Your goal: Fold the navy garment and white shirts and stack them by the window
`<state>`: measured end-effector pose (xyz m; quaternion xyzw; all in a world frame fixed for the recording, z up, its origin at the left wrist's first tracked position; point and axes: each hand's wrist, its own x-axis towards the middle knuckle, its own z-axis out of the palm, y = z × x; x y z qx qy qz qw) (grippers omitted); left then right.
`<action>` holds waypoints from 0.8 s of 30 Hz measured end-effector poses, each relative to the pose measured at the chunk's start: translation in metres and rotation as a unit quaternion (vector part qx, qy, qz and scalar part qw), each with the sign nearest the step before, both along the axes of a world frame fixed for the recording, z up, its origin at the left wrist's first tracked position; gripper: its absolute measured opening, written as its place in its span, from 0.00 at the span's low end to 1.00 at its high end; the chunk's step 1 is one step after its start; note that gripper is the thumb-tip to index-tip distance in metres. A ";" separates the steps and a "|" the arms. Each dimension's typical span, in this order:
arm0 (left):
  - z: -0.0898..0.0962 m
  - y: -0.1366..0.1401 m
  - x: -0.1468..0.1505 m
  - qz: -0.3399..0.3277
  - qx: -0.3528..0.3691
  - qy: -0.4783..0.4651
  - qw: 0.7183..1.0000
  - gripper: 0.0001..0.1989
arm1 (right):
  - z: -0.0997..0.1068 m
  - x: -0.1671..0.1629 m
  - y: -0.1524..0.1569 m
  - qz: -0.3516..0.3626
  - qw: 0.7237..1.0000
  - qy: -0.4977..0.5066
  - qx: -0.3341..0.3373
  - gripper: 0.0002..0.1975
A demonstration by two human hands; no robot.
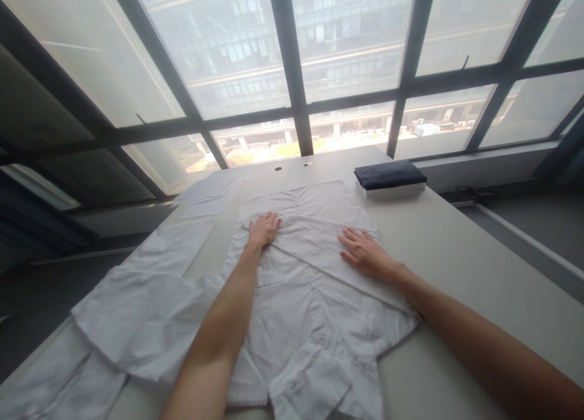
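A white button-up shirt lies spread on the table in front of me, its fabric creased in diagonal folds. Toward its upper left, my left hand rests flat on the cloth with fingers stretched out. My right hand presses lightly on the shirt's right side, open, fingers spread and pointing left. One sleeve or flap with a cuff is folded over near the bottom edge. More white cloth spreads out left of my left forearm, partly hidden by it.
A folded dark cloth sits on a white stack at the table's back right. Flat white sheets or cloths lie at the back left. The white table reaches toward large windows with dark frames.
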<state>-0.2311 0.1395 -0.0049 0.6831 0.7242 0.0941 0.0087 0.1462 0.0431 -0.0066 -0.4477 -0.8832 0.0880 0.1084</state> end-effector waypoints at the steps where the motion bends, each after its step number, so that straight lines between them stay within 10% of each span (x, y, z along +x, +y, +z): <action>1: 0.001 -0.001 -0.001 0.005 -0.010 0.004 1.000 0.28 | 0.000 0.000 0.000 0.002 1.000 0.000 0.001 0.30; 13: 0.011 -0.005 0.005 0.106 -0.037 0.016 0.994 0.33 | -0.004 0.005 0.003 0.027 1.000 0.006 -0.007 0.34; 24: 0.005 -0.004 0.002 -0.013 -0.067 0.027 0.997 0.36 | -0.002 0.003 0.001 0.024 1.000 -0.003 -0.005 0.33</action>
